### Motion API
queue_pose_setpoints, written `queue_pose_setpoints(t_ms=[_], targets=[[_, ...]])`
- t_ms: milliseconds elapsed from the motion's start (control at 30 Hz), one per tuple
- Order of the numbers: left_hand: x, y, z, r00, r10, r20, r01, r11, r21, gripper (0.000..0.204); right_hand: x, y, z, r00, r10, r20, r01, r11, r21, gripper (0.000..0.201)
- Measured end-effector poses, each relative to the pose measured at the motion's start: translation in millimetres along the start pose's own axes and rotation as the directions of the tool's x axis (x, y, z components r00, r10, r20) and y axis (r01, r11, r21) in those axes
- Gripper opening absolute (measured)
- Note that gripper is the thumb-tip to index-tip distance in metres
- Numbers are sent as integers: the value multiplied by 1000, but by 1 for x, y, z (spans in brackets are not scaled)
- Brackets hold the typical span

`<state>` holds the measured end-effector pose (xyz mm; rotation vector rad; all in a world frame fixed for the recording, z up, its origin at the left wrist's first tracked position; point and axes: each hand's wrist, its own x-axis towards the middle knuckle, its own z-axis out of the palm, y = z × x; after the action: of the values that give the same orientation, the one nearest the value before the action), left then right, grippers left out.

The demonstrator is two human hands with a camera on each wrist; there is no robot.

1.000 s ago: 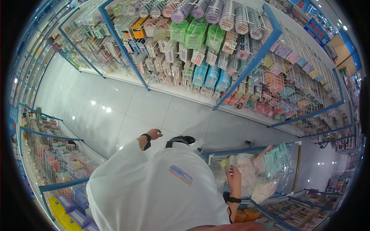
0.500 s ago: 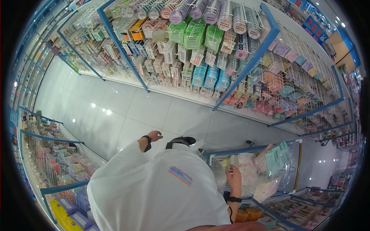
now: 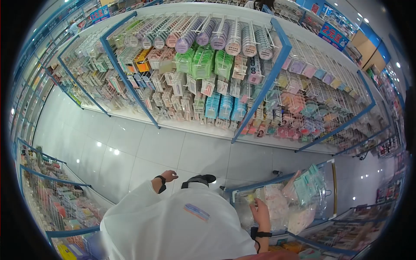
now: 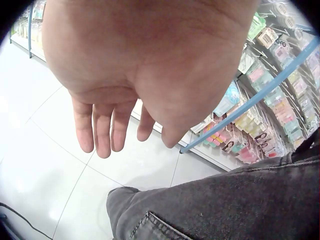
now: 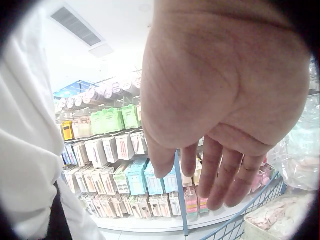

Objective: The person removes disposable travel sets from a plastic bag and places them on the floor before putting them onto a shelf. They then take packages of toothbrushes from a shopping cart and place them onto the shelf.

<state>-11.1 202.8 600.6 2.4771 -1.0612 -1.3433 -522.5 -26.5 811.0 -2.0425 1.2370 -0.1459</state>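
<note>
My left hand (image 3: 169, 175) hangs beside the white shirt over the tiled floor; its loose, slightly bent fingers hold nothing in the left wrist view, where the palm (image 4: 150, 65) fills the top. Near the blue-framed basket (image 3: 234, 197) is my right hand (image 3: 261, 213), with relaxed fingers and nothing in them. From the right wrist, its palm (image 5: 225, 85) shows with fingers pointing down. Wrapped pale pink packages (image 3: 275, 200) and mint-green packs (image 3: 307, 187) lie beyond the right hand. Whether that hand touches the basket's contents, I cannot tell.
A long rack with blue posts (image 3: 260, 93) runs across ahead, hung with green packs (image 3: 202, 65), blue packs (image 3: 226, 107) and round-ended tubes. Tiled floor (image 3: 147, 149) lies between it and me. Another rack (image 3: 65, 195) stands at the left, and more goods are at the lower right.
The head view has tilted up, so the rack sits lower in the picture and more of the shop behind it shows. Both hands keep nearly the same pose beside the body.
</note>
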Motion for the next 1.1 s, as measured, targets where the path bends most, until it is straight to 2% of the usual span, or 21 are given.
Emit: queue_pose_setpoints(t_ms=[167,567,633,733,867,1000,1100], targets=[[-1,3,-3,999,-36,15,37,999,-34,50,-1,-4,-1,1000,26,3,-26,1000,-6,48],[5,7,3,1000,26,7,-26,1000,0,51,-12,10,-3,996,93,-16,-93,995,25,48],[8,15,1,994,109,4,-109,994,32,52,-15,14,-2,996,83,-18,-82,996,24,48],[12,38,-8,993,115,3,-115,993,-31,52,-18,21,-1,997,81,-16,-81,997,13,47],[16,62,-16,979,202,-15,-202,978,-49,52,-21,24,2,995,93,-20,-92,995,23,47],[21,71,-17,958,287,-9,-287,958,18,51,-26,22,0,993,115,-35,-114,993,28,47],[18,83,-23,960,278,14,-278,960,15,52,-29,24,-1,988,152,-38,-152,988,16,46]])
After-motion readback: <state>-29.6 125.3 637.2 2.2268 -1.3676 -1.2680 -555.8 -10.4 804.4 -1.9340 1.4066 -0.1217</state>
